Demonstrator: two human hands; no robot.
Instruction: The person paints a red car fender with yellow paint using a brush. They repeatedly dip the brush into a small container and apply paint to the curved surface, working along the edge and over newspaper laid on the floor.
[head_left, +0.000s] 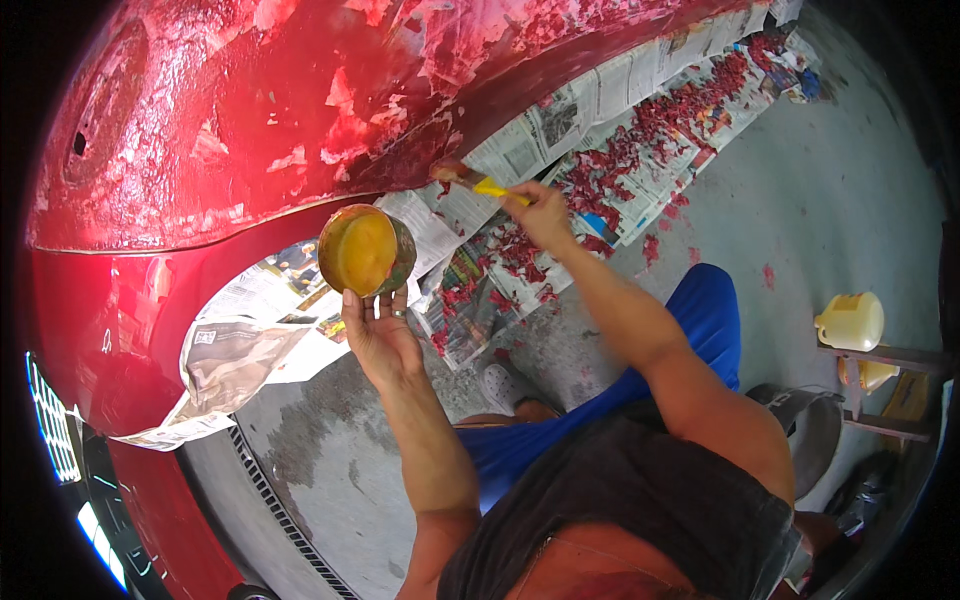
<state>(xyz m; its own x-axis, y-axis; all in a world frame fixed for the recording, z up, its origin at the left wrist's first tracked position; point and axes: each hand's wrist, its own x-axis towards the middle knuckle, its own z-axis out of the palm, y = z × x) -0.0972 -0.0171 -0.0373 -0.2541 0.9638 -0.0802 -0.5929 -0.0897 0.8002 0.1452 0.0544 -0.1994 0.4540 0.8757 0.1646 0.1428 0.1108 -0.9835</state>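
Observation:
My left hand (383,335) holds up a round tin (407,250) from below, its fingers against the side. Yellowish liquid (366,252) shows inside the tin. In my right hand (543,215) is a paintbrush with a yellow handle (497,190), gripped by that handle. Its bristles (448,172) are at the lower edge of the red car body panel (290,110); whether they touch it I cannot tell. The panel's paint is wrinkled and peeling, with pale pinkish patches.
Newspaper sheets (240,350) hang from the panel's lower edge and lie on the floor. Red paint flakes (640,150) cover the floor sheets. At the right, a pale yellow plastic container (850,321) stands on a wooden stand (890,357), near a dark bucket (812,430). A drain grate (275,500) runs along the lower left.

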